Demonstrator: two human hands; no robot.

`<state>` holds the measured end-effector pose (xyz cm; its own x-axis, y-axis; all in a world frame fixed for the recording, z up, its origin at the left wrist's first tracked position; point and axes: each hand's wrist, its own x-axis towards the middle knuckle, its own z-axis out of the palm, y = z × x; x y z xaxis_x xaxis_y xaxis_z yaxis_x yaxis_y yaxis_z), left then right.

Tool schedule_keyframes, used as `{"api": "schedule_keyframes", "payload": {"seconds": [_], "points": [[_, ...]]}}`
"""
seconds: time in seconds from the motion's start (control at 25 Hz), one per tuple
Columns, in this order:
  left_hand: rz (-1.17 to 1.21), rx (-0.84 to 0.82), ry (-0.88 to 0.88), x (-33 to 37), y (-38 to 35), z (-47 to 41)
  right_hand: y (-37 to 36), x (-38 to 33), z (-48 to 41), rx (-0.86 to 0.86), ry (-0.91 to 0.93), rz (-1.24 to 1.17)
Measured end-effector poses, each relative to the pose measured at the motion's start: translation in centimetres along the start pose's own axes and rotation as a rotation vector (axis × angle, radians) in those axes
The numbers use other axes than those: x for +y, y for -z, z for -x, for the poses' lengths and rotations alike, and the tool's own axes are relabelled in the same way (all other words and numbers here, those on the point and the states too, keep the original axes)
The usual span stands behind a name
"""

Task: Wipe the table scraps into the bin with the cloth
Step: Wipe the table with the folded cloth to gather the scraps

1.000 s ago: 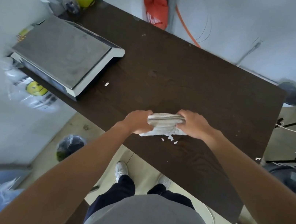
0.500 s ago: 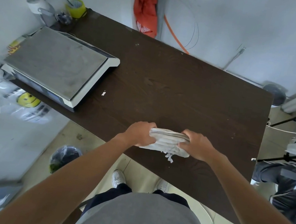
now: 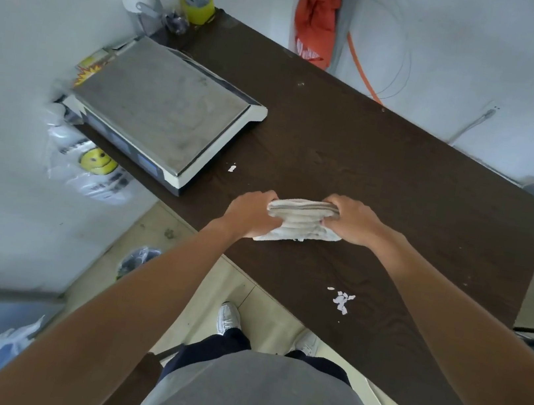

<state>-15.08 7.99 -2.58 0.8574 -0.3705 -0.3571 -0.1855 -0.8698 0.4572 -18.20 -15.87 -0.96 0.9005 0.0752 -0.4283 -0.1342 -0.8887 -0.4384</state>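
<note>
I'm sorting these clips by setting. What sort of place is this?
Probably a small shop's back room or a market counter: a steel-topped electronic weighing scale sits on the dark brown wooden table, and a clear plastic carrier bag with a yellow smiley shows just past the table's edge.

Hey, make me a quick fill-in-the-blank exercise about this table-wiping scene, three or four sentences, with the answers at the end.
1. The left hand and right hand both grip the folded ___.
2. A lone white scrap lies on the table beside the weighing ___.
3. The cup at the table's far corner is ___.
4. The bin stands on the ___.

Missing words: cloth; scale; yellow; floor.
</note>
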Motion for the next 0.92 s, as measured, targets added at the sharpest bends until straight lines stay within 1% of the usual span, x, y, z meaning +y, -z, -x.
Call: {"api": "schedule_keyframes", "payload": {"seconds": [0.12, 0.28, 0.4, 0.52, 0.6, 0.76, 0.92], "points": [[0.023, 0.085, 0.133, -3.6, 1.5, 0.7, -0.7, -3.9, -3.5, -0.019, 0.114, 0.043], [0.043, 0.239, 0.258, -7.7, 2.8, 2.4, -1.6, -9.6, -7.6, -0.002, 0.269, 0.094], [0.058, 0.334, 0.313, -9.7, 3.2, 3.6, -2.4, -13.2, -9.7, 0.027, 0.349, 0.157], [0.041, 0.384, 0.347, -11.2, 2.9, 4.6, -3.4, -15.3, -11.1, 0.0, 0.383, 0.207], [0.045, 0.37, 0.367, -11.9, 2.6, 5.1, -4.2, -15.9, -11.6, -0.031, 0.383, 0.229], [0.028, 0.225, 0.396, -12.0, 1.3, 5.4, -5.2, -15.5, -11.4, -0.074, 0.387, 0.214], [-0.027, 0.124, 0.337, -10.8, 0.6, 5.4, -5.1, -13.9, -10.2, -0.113, 0.355, 0.16]]}}
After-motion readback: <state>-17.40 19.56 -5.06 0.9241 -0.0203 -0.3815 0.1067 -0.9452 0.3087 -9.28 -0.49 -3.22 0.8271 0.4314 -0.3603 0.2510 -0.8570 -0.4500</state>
